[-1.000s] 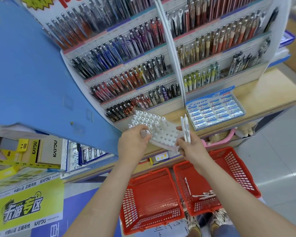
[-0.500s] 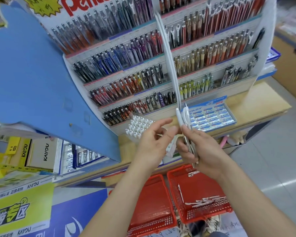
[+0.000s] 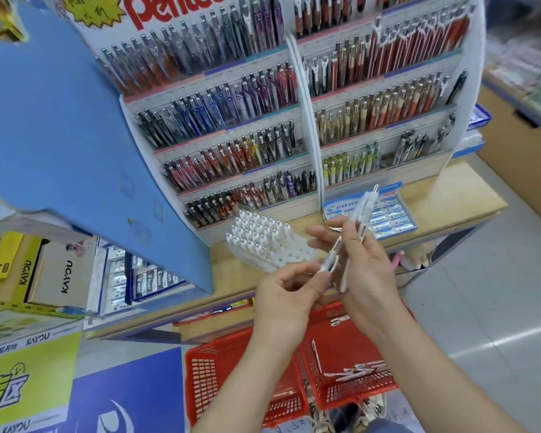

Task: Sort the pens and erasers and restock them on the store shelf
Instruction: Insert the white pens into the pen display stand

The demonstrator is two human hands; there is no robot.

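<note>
The right hand [image 3: 366, 276] curled round slim white plastic pens [image 3: 361, 210], seemingly three, above the pale wooden shelf [image 3: 450, 195]. The left hand [image 3: 285, 295] pinched one pen's lower end. The pens slanted up-right, tips over the blue eraser box [image 3: 391, 214]. Half a second before, the left fingers were stretched out higher up.

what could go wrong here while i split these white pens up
The right hand holds several white pens fanned out while the left hand pinches the end of one; the rest could slip and fall into the red basket or onto the floor. The white rack stands right behind the hands, so a bump might tip its pens out.
</note>
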